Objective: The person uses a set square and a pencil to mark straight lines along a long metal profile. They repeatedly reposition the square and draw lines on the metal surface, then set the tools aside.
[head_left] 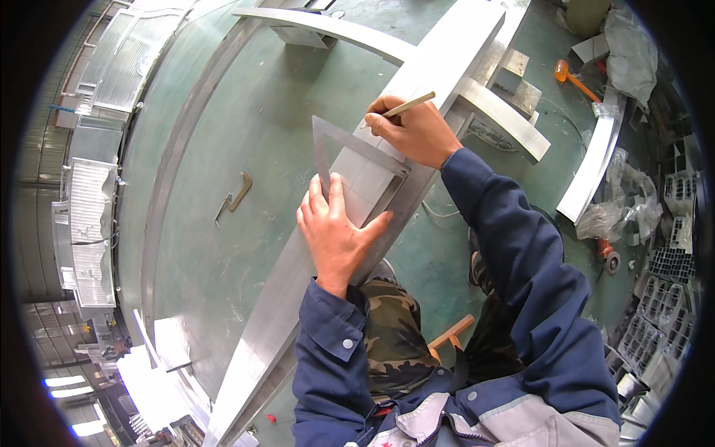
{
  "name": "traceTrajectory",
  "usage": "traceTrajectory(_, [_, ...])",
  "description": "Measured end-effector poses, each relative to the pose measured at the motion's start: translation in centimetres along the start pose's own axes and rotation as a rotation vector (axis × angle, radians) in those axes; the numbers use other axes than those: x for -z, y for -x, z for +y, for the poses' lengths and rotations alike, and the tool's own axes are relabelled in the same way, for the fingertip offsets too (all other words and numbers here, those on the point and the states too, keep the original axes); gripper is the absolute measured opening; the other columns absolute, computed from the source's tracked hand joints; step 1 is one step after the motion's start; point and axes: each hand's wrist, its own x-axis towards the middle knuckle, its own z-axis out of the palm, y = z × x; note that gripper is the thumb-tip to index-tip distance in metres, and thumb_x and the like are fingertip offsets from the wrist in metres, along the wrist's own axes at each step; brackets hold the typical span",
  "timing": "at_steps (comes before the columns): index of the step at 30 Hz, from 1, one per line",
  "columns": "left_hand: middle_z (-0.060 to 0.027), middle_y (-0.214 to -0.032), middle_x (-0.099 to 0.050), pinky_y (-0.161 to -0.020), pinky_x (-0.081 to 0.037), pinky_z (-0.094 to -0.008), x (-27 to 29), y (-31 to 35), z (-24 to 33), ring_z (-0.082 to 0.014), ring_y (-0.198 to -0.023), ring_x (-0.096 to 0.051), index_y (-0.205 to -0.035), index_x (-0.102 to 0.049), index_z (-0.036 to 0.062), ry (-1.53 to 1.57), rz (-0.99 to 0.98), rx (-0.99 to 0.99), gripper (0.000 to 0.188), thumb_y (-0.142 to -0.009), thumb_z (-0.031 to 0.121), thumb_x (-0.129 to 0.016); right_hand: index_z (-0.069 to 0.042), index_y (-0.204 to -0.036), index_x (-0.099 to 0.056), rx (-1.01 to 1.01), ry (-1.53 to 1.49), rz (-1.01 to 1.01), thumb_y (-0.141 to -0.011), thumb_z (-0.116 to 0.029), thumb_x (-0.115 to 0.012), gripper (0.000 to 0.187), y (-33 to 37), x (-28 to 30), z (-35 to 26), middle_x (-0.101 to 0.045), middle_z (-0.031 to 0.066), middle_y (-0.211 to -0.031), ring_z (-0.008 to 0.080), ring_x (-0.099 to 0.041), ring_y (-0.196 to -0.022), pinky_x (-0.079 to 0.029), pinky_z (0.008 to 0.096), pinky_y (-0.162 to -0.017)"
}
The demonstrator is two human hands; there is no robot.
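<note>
A metal set square (321,147) lies across a long, pale metal beam (277,287), which runs diagonally from the lower left to the top. My left hand (335,231) holds the square down on the beam, its fingertips at one side and its thumb spread toward the beam's right edge. Fine lines show on the beam inside the triangle. In my right hand (414,132) is a pencil (410,104), pinched between thumb and fingers; its tip is close to the upper edge of the square. The palm side of both hands is hidden.
On the green floor to the left lies a clamp (240,191). Curved metal strips (328,28) branch off the beam's far part. To the right are an orange mallet (573,80), plastic wrap (622,205), an angle grinder (608,257) and an orange stand (452,337) by my legs.
</note>
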Motion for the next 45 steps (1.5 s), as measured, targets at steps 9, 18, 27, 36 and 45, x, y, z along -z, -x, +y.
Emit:
traceTrajectory(9, [-0.0356,-0.167,-0.05,-0.128,-0.036,-0.0612,-0.2,0.0,0.0,-0.0504,-0.153,-0.048,-0.161,-0.06,-0.0024,0.009,0.004,0.01,0.111,-0.078,0.062,-0.095,-0.01,-0.117,-0.084,-0.014,0.201,-0.032,-0.106,-0.036,-0.075,0.03,-0.2,-1.6,0.0,-0.087,0.0121,-0.096,0.0314,-0.083,-0.087,-0.065,0.044,-0.083])
traceTrajectory(18, [-0.0353,-0.168,-0.049,-0.128,-0.036,-0.0611,-0.3,0.0,-0.1,-0.0505,-0.154,-0.047,-0.161,-0.06,-0.0026,0.002,0.005,0.016,0.112,-0.078,0.064,-0.094,-0.014,-0.118,-0.085,-0.029,0.239,-0.046,-0.106,-0.039,-0.074,0.03,-0.1,-1.9,-0.1,-0.087,0.0094,-0.096,0.0301,-0.083,-0.086,-0.065,0.0435,-0.082])
traceTrajectory(27, [-0.035,-0.167,-0.051,-0.127,-0.037,-0.0613,-0.4,-0.1,0.0,-0.0498,-0.153,-0.048,-0.16,-0.061,-0.0022,0.003,0.011,0.013,0.111,-0.077,0.064,-0.095,-0.012,-0.114,-0.084,0.019,0.269,-0.06,-0.106,-0.038,-0.072,0.03,0.1,-0.8,0.0,-0.084,0.0122,-0.088,0.0335,-0.081,-0.08,-0.063,0.0456,-0.079])
traceTrajectory(36, [-0.0337,-0.167,-0.051,-0.128,-0.038,-0.0598,-0.2,0.0,0.1,-0.0492,-0.153,-0.048,-0.162,-0.06,-0.0005,-0.017,0.01,0.024,0.111,-0.077,0.063,-0.095,-0.008,-0.105,-0.08,0.015,0.359,-0.2,-0.106,-0.036,-0.07,0.03,1.9,2.7,-2.0,-0.078,0.0143,-0.08,0.0376,-0.077,-0.076,-0.06,0.0488,-0.075])
traceTrajectory(45, [-0.0339,-0.168,-0.051,-0.129,-0.036,-0.0606,0.0,-0.1,0.3,-0.0491,-0.154,-0.048,-0.161,-0.061,-0.0011,-0.009,-0.003,0.032,0.111,-0.077,0.062,-0.096,-0.008,-0.105,-0.081,-0.015,0.277,-0.28,-0.109,-0.034,-0.07,0.028,3.1,6.7,-2.0,-0.078,0.0102,-0.076,0.0295,-0.079,-0.073,-0.062,0.043,-0.074])
